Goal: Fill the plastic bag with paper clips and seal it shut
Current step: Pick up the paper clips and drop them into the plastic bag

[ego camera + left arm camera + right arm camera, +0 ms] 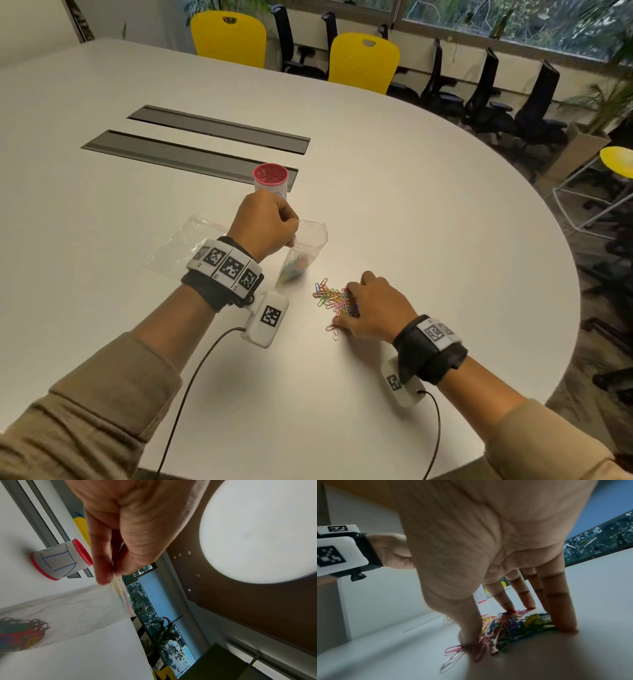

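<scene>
My left hand (291, 238) pinches the top rim of a small clear zip bag (310, 240) between thumb and fingers (102, 573) and holds it upright on the white table (428, 212). The bag's mouth gapes open, and coloured paper clips (293, 269) lie in its bottom (20, 631). To its right a loose pile of coloured paper clips (329, 296) sits on the table. My right hand (344, 305) stands over that pile with straight fingers (559, 609). Its fingertips and thumb touch down around the clips (513, 626).
A white container with a red rim (270, 178) stands just behind my left hand. A second clear bag (185, 246) lies flat to the left. Two grey cable-tray lids (191, 154) are set into the table further back. Yellow chairs (229, 37) line the far edge.
</scene>
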